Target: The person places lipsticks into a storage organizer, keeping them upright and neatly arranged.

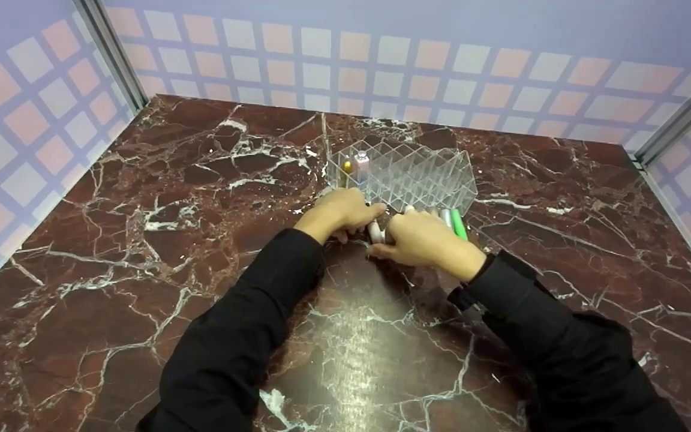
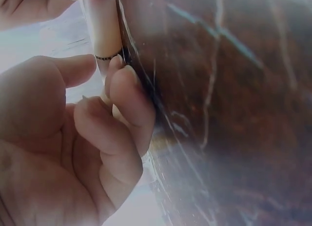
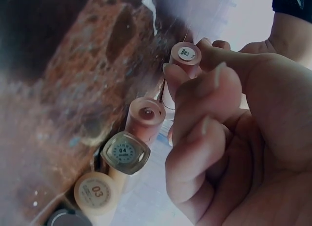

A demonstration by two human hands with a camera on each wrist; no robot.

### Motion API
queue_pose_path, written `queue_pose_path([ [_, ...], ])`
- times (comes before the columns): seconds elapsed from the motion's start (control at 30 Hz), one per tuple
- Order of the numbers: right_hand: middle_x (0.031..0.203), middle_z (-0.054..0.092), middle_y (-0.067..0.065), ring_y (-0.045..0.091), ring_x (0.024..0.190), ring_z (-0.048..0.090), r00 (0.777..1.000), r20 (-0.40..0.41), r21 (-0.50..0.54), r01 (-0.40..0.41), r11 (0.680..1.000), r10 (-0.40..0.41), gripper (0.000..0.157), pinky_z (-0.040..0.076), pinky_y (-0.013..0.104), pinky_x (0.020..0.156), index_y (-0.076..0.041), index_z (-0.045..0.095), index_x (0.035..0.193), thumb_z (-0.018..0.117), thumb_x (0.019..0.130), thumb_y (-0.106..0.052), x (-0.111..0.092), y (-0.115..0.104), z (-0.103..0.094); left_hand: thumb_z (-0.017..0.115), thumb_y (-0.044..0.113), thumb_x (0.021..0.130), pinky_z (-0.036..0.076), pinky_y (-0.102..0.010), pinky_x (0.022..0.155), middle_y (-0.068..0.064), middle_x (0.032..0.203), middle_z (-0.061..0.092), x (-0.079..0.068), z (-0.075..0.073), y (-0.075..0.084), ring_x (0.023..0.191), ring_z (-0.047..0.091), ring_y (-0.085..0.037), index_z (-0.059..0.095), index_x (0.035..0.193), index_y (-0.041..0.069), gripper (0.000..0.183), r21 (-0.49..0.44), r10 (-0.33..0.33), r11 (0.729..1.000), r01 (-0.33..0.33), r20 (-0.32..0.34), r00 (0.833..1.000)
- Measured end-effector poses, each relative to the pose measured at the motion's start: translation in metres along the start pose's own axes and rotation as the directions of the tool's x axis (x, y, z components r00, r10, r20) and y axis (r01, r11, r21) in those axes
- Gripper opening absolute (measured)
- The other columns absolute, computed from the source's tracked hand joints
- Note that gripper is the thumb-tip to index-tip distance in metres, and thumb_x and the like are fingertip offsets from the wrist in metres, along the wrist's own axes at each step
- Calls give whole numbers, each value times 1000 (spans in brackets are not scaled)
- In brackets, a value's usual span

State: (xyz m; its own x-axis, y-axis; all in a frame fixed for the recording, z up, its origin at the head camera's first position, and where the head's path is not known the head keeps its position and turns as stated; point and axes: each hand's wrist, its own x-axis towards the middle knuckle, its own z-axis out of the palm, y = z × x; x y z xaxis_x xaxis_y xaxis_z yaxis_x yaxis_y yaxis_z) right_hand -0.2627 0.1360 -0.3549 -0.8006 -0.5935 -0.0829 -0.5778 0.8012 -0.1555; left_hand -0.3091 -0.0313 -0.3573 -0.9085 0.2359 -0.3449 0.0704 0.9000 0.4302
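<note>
A pale lip gloss tube (image 2: 106,28) with a pinkish end and a thin dark band lies between the two hands. My left hand (image 1: 341,211) pinches its banded end between thumb and fingertips. At the other end, my right hand (image 1: 420,240) holds the tube between thumb and curled fingers; its round labelled base (image 3: 185,53) shows in the right wrist view. Just beyond the hands stands a clear divided organizer (image 1: 429,180). A gold-topped tube (image 1: 346,166) and a pink tube (image 1: 361,161) stand in its left compartments.
Beside the right hand lie several cosmetic tubes in a row: a pink one (image 3: 146,116), one marked 04 (image 3: 126,153), one marked 03 (image 3: 96,192) and a green one (image 1: 458,224). Tiled panels (image 1: 381,54) border the dark red marbled table (image 1: 141,288).
</note>
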Motion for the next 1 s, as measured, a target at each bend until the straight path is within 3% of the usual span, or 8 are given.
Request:
queue_pose_path([
  [0.33,64,57,1,22,60,57,999,42,1,-4,1000,4,48,49,48,71,-16,55,71,64,95,-58,0,-2,3,50,45,103,53,-26,49,-2,66,62,2,-3,0,50,63,-14,60,73,12,46,30,-37,999,37,28,999],
  [0.6,58,57,1,22,58,60,994,109,-22,22,1000,-19,50,54,46,62,-16,55,65,62,97,-54,-1,-6,4,51,37,100,57,-28,55,-4,69,64,4,-4,-4,50,62,-14,61,75,12,37,-48,-74,996,75,20,997],
  [0.77,60,58,2,22,57,60,993,117,-14,-4,1000,5,54,54,45,62,-17,55,64,57,98,-59,1,-6,5,50,42,100,55,-25,51,0,64,60,4,-3,-5,47,61,-12,60,74,15,38,-10,-80,997,80,-1,997],
  [1.0,59,60,1,20,54,60,988,155,-3,-27,1000,28,46,54,44,61,-16,57,71,57,101,-51,2,-9,4,51,45,101,55,-25,52,-1,67,63,4,-2,-3,50,62,-12,62,77,15,40,22,-87,996,87,-10,996],
])
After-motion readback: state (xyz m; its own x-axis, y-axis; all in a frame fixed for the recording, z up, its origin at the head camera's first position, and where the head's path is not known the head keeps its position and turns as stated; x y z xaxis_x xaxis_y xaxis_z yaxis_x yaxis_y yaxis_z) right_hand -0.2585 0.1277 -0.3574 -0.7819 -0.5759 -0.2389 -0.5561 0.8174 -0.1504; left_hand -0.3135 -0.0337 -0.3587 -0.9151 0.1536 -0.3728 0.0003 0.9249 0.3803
